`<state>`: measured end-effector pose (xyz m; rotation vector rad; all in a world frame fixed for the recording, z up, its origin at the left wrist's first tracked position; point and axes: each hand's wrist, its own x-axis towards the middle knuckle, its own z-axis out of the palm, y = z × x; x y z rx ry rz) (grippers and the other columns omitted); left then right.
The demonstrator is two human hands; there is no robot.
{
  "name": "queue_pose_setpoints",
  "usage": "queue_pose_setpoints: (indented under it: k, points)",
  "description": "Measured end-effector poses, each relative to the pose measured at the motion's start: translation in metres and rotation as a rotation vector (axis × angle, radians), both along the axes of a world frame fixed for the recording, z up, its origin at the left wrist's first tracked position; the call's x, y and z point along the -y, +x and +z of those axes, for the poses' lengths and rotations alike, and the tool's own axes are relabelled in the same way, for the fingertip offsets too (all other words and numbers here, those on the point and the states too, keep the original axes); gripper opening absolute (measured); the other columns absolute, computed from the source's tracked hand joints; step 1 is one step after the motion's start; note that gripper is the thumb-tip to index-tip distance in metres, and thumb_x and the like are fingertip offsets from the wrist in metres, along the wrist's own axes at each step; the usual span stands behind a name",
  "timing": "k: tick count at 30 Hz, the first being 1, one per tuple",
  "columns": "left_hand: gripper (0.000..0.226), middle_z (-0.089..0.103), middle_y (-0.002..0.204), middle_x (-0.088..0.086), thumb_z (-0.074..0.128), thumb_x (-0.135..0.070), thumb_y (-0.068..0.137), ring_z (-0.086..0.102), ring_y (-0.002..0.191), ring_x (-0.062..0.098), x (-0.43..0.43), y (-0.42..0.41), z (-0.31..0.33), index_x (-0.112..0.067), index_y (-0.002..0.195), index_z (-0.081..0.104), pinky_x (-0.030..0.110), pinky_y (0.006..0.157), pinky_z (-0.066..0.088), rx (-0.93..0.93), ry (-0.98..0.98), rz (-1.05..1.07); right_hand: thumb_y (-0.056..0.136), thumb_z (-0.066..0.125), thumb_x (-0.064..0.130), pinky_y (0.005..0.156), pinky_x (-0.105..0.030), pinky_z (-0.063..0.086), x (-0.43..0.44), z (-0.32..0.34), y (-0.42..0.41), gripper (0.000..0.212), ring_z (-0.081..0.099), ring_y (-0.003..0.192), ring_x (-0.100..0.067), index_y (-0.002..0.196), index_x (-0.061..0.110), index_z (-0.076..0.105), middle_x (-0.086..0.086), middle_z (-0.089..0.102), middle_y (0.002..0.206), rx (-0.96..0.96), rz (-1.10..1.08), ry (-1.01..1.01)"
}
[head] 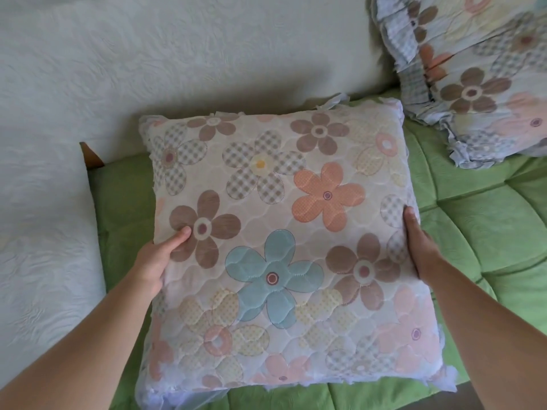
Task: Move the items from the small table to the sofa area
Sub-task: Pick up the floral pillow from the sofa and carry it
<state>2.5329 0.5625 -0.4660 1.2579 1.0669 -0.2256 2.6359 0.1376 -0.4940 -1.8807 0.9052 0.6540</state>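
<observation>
**Head view: floral cushion held in both hands over the sofa seat**

The floral cushion (284, 232) fills the centre, over the green seat cover (488, 232); whether it rests there cannot be told. Your left hand (157, 261) grips its 9 o'clock edge, thumb on top. Your right hand (420, 244) grips the 3 o'clock edge. The fingers underneath are hidden. A ruffled cushion (479, 69) sits at 1 o'clock, and the white backrest (177, 54) spans 10 to 12.

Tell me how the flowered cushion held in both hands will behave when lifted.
Probably soft and squashy: the flowered cushion looks puffy and quilted. Likely light, since the left hand and right hand hold it just by its edges. Its frill may flop.
</observation>
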Motion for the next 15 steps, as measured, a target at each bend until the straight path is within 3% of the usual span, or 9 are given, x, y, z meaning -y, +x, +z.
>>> queue_pose_setpoints:
  k: [5, 11, 15]
  points:
    - [0.053, 0.070, 0.106, 0.011, 0.076, -0.022, 0.065, 0.070, 0.092, 0.022, 0.006, -0.007, 0.024, -0.005, 0.113, 0.065, 0.032, 0.077, 0.054, 0.097, 0.006, 0.020, 0.031, 0.043, 0.098, 0.100, -0.049, 0.044, 0.003, 0.016, -0.010, 0.133, 0.058, 0.110, -0.036, 0.130, 0.010, 0.051, -0.020, 0.058, 0.125, 0.026, -0.076, 0.043]
    - [0.047, 0.073, 0.102, 0.008, 0.077, -0.024, 0.062, 0.070, 0.091, 0.023, 0.027, -0.011, 0.073, -0.012, 0.107, 0.069, 0.031, 0.072, 0.056, 0.154, 0.001, -0.036, 0.047, 0.050, 0.090, 0.099, -0.045, 0.045, 0.026, 0.060, -0.046, 0.115, 0.059, 0.108, -0.034, 0.125, 0.005, 0.054, -0.020, 0.060, 0.122, 0.098, -0.235, 0.059]
    - [0.039, 0.075, 0.094, 0.006, 0.076, -0.020, 0.071, 0.072, 0.082, 0.020, 0.043, -0.005, 0.105, -0.013, 0.108, 0.069, 0.025, 0.060, 0.056, 0.161, -0.001, -0.101, 0.045, 0.054, 0.086, 0.078, -0.034, 0.051, 0.044, 0.100, -0.075, 0.106, 0.062, 0.080, -0.027, 0.113, 0.006, 0.061, -0.012, 0.066, 0.095, 0.121, -0.369, 0.037]
